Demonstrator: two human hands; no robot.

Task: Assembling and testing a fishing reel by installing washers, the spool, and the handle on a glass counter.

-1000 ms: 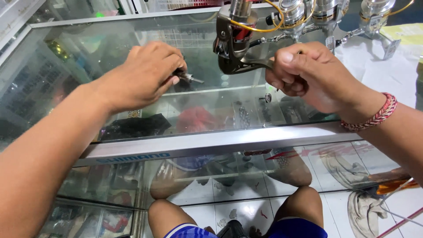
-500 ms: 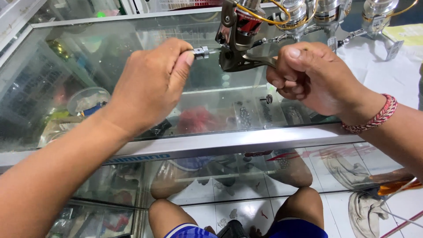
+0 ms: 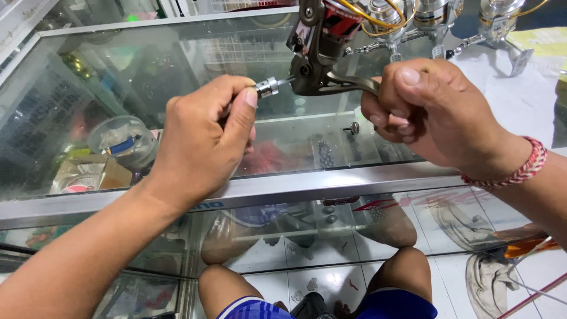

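My right hand [image 3: 434, 112] grips the foot of a dark spinning fishing reel [image 3: 322, 44] with a red spool, holding it up above a glass display counter [image 3: 277, 189]. My left hand [image 3: 204, 139] pinches a small silver metal handle part [image 3: 267, 87] between thumb and forefinger. The part's thin shaft points at, and reaches, the side of the reel's body. A red braided bracelet [image 3: 522, 168] sits on my right wrist.
Several more reels [image 3: 407, 18] with yellow line stand at the back of the counter. A small dark screw [image 3: 353, 127] lies on the glass. Boxes and a round tub [image 3: 121, 145] lie inside the case. My knees and a tiled floor show below.
My left hand lifted the silver part off the glass and carried it right to the reel's side. The right hand kept holding the reel.
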